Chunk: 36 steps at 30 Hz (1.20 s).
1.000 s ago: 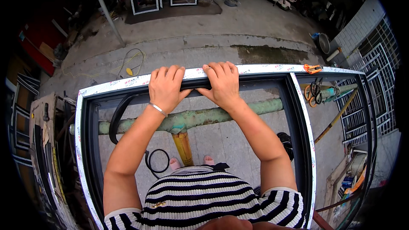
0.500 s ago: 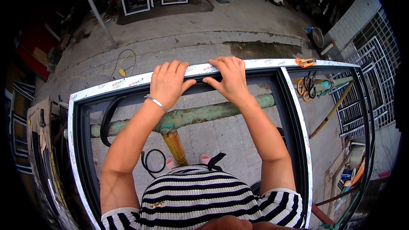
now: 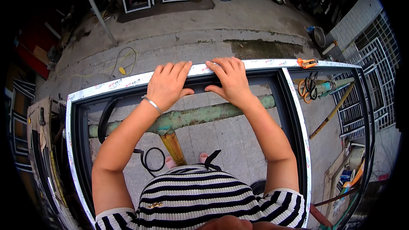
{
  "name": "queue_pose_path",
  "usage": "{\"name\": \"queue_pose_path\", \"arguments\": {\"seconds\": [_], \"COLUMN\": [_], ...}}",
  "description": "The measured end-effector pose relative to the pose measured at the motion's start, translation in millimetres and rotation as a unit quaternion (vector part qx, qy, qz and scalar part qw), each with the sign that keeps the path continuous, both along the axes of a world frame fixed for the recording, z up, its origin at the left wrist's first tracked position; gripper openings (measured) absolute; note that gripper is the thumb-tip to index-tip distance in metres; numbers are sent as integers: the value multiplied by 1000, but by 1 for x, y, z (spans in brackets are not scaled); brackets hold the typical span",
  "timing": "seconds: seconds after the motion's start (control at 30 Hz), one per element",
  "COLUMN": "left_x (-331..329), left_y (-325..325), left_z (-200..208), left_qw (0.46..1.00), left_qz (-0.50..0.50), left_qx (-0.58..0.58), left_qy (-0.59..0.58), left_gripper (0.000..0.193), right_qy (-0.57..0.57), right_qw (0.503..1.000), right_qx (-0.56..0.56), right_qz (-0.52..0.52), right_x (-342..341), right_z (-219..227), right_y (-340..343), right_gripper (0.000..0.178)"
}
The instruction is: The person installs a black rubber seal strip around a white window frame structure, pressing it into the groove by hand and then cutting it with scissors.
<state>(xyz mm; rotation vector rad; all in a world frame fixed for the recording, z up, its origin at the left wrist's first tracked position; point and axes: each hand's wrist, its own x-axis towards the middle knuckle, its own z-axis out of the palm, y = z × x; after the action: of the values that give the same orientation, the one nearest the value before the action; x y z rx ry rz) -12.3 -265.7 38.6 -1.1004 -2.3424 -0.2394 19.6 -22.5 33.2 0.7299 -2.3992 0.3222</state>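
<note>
A large window frame lies in front of me, dark inside and covered with printed white film on its top face. My left hand grips its far rail, fingers over the top and thumb against the dark inner edge. Just to the right, my right hand holds the same rail in the same way. The two thumbs point toward each other with a small gap between. From the inner edge at the left, a black flexible strip hangs in a curve; whether it runs under my fingers I cannot tell.
An orange utility knife rests on the far rail at the right. Orange-handled scissors hang below it. A green pipe on a yellow post runs beneath the frame. Black cord coils on the floor; metal grilles stand at right.
My left hand has shifted slightly left along the rail, and the thumbs have moved a little farther apart. Both elbows are spread wider. The hanging black strip has swung slightly left.
</note>
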Motion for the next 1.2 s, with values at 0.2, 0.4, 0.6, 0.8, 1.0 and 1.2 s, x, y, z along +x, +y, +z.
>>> {"name": "queue_pose_path", "arguments": {"seconds": [0.2, 0.4, 0.6, 0.8, 1.0, 1.2], "left_x": [-3, 3, 3, 9, 12, 13], "left_y": [3, 7, -16, -23, -51, -84], "left_z": [-12, -7, -1, -4, -3, 1], "left_qw": [999, 1000, 999, 998, 997, 995], "left_qz": [2, 28, 28, 47, 75, 94], "left_qx": [7, 7, -5, 17, -3, -2], "left_qy": [43, -9, 16, -25, 11, -37], "left_gripper": [70, 70, 73, 76, 80, 80], "right_qy": [46, 49, 24, 58, 28, 23], "right_qw": [999, 998, 999, 998, 999, 997], "right_qx": [-9, -1, 29, 8, 28, 48], "right_qz": [-23, -28, 10, -9, -17, -56], "right_x": [-4, -5, -5, -1, 0, -2], "right_z": [-16, -17, -7, -14, -4, -6], "right_y": [-6, -7, 16, 10, 15, 17], "right_gripper": [67, 68, 71, 68, 74, 76]}}
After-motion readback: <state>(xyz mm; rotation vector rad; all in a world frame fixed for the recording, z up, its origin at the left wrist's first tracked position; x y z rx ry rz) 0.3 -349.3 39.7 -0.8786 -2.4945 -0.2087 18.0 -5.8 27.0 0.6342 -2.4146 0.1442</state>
